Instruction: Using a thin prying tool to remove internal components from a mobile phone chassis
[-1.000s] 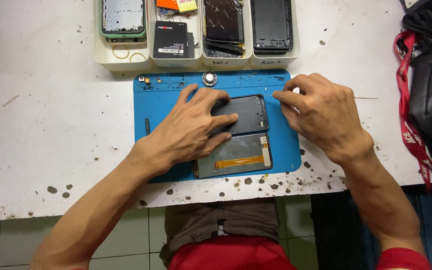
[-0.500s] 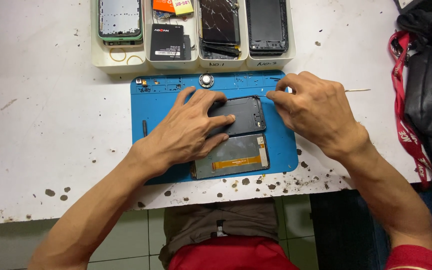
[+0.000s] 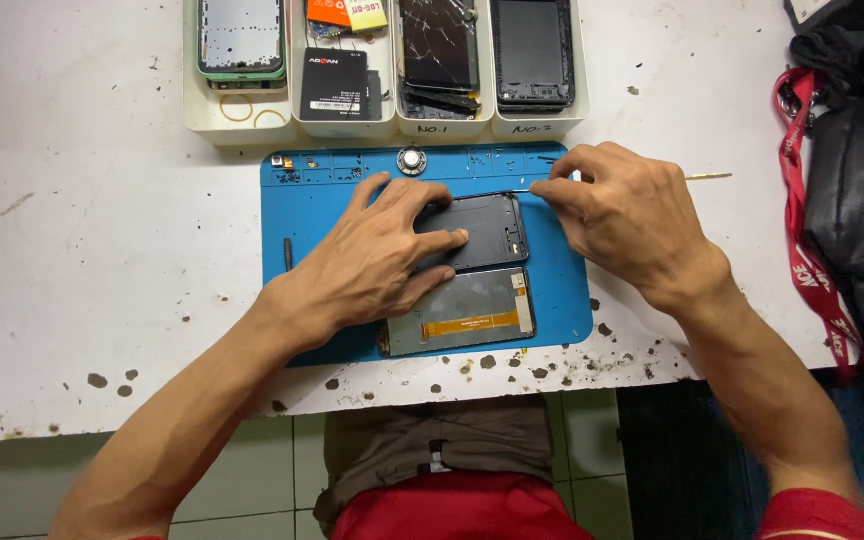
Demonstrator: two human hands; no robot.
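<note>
From the head camera, your left hand (image 3: 377,255) lies flat with fingers spread, pressing one dark phone frame (image 3: 487,232) onto the blue mat (image 3: 322,195); your right hand (image 3: 632,215) has its fingers pressed together, pinching one thin stick tool (image 3: 707,177) at the frame's upper right edge; one detached screen panel (image 3: 467,312) lies just below the frame, touching your left hand; four white trays (image 3: 242,125) line the tabletop (image 3: 82,220) above the mat; one black bag (image 3: 857,180) sits far right.
</note>
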